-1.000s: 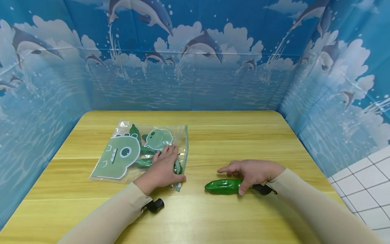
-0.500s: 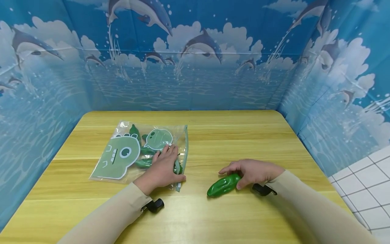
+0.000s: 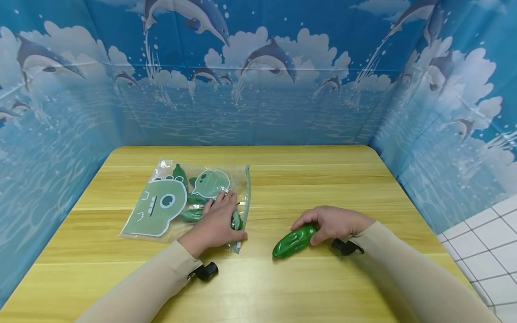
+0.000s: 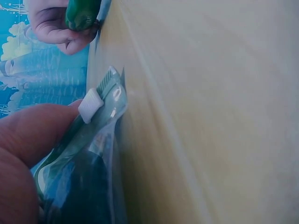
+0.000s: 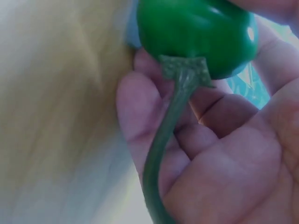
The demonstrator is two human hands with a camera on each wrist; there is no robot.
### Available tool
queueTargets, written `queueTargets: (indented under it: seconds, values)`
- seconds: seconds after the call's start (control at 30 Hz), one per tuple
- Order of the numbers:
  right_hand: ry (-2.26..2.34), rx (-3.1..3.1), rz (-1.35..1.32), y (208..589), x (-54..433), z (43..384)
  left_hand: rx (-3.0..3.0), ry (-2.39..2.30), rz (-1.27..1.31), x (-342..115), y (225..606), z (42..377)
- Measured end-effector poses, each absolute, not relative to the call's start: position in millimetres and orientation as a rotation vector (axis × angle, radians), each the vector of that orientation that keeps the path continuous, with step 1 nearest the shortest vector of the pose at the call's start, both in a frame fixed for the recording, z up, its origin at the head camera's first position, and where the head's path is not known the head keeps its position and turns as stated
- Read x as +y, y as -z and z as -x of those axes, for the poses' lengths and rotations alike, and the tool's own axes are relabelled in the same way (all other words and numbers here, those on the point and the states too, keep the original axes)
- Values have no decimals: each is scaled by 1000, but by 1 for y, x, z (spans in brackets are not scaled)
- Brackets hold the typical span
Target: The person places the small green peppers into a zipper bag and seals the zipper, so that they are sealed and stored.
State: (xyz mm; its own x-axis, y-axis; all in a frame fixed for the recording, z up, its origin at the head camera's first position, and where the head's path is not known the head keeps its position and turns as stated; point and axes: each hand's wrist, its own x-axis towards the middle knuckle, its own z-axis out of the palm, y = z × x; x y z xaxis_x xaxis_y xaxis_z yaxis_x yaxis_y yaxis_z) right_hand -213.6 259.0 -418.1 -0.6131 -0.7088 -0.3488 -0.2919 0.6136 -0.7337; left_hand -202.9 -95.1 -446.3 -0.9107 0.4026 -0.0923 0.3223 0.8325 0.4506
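Observation:
In the head view my left hand (image 3: 216,222) rests on a clear zip bag (image 3: 161,211) printed with a green dinosaur, fingers spread over its right part. Several green peppers (image 3: 190,216) show through the plastic. A white slider (image 4: 90,105) sits at the end of the bag's green zip strip in the left wrist view, close to my left thumb (image 4: 32,130). To the right of the bag, my right hand (image 3: 333,222) grips a glossy green pepper (image 3: 292,242) between thumb and fingers. Its curved stem (image 5: 161,144) hangs past my palm in the right wrist view.
Everything is on a yellow wood-grain table (image 3: 258,287). A blue dolphin curtain (image 3: 258,107) hangs along its back and sides. White tiled floor (image 3: 492,264) shows at the right. A black wrist mount (image 3: 206,271) sits below my left hand.
The fingers of my right hand have closed round the pepper, which has turned from lying level to slanting, its stem end raised. My left hand and the bag have stayed in place.

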Motion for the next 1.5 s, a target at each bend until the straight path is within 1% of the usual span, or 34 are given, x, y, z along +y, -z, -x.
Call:
queueTargets:
  seconds: [0.63, 0.87, 1.5]
  values:
    - [838, 2280, 792, 406, 240, 225, 2828, -663, -555, -95, 444, 202]
    - [827, 2357, 813, 400, 233, 234, 2828, -662, -555, -95, 444, 202]
    - [811, 2412, 770, 388, 206, 259, 2832, -655, -561, -95, 446, 201]
